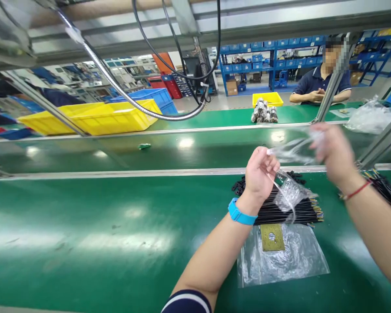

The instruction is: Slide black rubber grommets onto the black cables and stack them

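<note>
The clear film [291, 150] is crinkled, glossy and blurred, raised between two hands above black cables [288, 215], too bunched to count. The left hand [260, 169] pinches one end; the blurred right hand [334, 150] closes on the other. One holed, yellowish plate [266, 243] sits on one flat bag [296, 261]. The left hand hides some cables.

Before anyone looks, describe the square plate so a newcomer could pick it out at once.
On the near green bench, find the clear bag in front of the black cables. The square plate lies on it, dull yellow with a hole near its middle; unlike the see-through bag and thin cables, it is flat and opaque.
</note>
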`<state>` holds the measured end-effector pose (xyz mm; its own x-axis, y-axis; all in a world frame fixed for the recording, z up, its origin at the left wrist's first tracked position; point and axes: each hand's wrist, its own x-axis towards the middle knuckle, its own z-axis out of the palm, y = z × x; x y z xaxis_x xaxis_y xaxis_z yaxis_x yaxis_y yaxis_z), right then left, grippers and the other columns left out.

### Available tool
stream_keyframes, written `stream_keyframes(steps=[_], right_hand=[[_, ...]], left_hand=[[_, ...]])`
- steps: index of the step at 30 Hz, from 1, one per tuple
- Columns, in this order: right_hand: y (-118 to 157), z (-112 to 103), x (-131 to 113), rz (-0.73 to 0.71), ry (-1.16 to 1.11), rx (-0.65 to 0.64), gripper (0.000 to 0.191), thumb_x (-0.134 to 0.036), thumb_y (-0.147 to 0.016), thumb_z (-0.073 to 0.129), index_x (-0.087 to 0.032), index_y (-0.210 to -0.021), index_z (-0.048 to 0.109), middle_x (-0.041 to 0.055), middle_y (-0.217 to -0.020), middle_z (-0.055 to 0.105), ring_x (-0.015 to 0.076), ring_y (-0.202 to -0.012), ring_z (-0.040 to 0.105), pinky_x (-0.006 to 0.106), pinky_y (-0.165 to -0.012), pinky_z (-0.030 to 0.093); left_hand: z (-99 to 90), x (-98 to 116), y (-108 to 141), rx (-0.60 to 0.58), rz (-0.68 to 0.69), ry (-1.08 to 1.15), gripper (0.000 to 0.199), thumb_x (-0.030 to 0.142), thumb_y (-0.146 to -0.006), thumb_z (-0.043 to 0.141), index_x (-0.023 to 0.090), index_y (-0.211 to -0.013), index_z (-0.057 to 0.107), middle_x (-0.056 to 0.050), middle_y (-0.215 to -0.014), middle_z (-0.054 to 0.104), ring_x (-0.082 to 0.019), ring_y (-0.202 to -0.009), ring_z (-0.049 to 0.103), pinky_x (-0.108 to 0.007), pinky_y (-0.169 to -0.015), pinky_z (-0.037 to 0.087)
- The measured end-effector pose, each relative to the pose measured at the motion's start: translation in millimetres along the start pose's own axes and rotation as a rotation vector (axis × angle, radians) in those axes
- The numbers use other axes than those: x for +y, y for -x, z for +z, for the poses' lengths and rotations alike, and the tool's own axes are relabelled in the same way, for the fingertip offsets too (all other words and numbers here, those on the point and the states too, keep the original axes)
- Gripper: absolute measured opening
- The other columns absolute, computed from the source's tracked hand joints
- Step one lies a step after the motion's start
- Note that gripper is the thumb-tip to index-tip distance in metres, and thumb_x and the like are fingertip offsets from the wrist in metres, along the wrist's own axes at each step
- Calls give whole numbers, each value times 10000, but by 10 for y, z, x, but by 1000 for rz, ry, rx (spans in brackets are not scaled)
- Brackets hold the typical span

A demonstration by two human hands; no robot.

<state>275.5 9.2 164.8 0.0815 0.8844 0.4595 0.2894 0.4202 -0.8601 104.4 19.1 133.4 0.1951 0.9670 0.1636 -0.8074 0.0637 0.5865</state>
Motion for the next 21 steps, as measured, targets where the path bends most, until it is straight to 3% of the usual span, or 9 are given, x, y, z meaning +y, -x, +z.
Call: stream_keyframes(steps=[2, 3, 5, 7, 9, 12, 14, 18, 21], right_hand=[[228, 332, 182, 19, -20, -199, 585, -518, -512, 778, -187, -958, 594, 26, -809, 605, 173, -742, 553, 300, -648, 472], [318, 453, 254, 104, -75, -388, 521, -461, -533, 784, -169, -923, 601, 24, -788, 616, 179, -746, 563, 321, -684, 482], [403, 565, 353, 275, -232, -457, 398, -440, -624, 729, -151, -868, 606, 21, -733, 624, 173, -698, 571, 336, -684, 489], [358, 545, 402, 368, -422, -266, 335, -429, -678, 674, -159, -862, 603, 22, -733, 632, 163, -671, 577, 320, -662, 488], [237, 499, 436, 345, -532, 0, 319, -428, -659, 665, -170, -834, 595, 25, -741, 635, 162, -666, 585, 304, -639, 485], [71, 535, 522, 249, -465, 303, 295, -453, -674, 609, -175, -748, 542, 23, -680, 600, 157, -607, 561, 301, -583, 464], [34, 605, 604, 197, -387, 421, 263, -412, -688, 588, -185, -797, 512, 5, -678, 580, 149, -599, 543, 295, -575, 448], [142, 655, 696, -4, -184, 446, 423, -189, -647, 560, -221, -1056, 459, -1, -827, 593, 163, -732, 548, 312, -671, 438], [341, 672, 610, -324, 164, 281, 293, -139, -671, 485, -225, -944, 548, 21, -806, 579, 191, -768, 519, 364, -730, 410]], left_hand=[[85, 63, -67, -1, 33, 23, 316, 301, -820, 583, 186, -592, 396, 69, -524, 262, -61, -437, 281, -216, -480, 295], [100, 66, -95, -2, 75, -4, 315, 300, -814, 589, 187, -594, 394, 68, -523, 270, -62, -441, 287, -218, -492, 307], [56, 21, -129, 4, 194, -131, 278, 287, -788, 616, 189, -611, 425, 62, -526, 328, -72, -478, 349, -224, -557, 357], [-62, -78, -123, 17, 294, -362, 224, 270, -756, 652, 186, -632, 484, 40, -583, 436, -93, -585, 445, -237, -666, 397], [-195, -218, -72, -13, 310, -640, 190, 272, -728, 683, 173, -646, 543, 9, -707, 514, -118, -717, 487, -245, -734, 396], [-316, -443, 64, -223, 172, -819, 185, 341, -791, 619, 164, -743, 598, -26, -804, 553, -155, -793, 503, -280, -757, 406], [-329, -546, 152, -278, 96, -821, 201, 364, -801, 609, 163, -815, 601, -38, -843, 568, -162, -801, 513, -296, -767, 416], [-275, -534, 186, -128, -28, -583, 334, 376, -696, 723, 182, -885, 527, 4, -761, 548, -118, -641, 511, -267, -643, 427], [-242, -410, 88, 47, -82, -207, 418, 479, -710, 678, 188, -949, 496, 23, -720, 540, -96, -580, 506, -235, -580, 407]])
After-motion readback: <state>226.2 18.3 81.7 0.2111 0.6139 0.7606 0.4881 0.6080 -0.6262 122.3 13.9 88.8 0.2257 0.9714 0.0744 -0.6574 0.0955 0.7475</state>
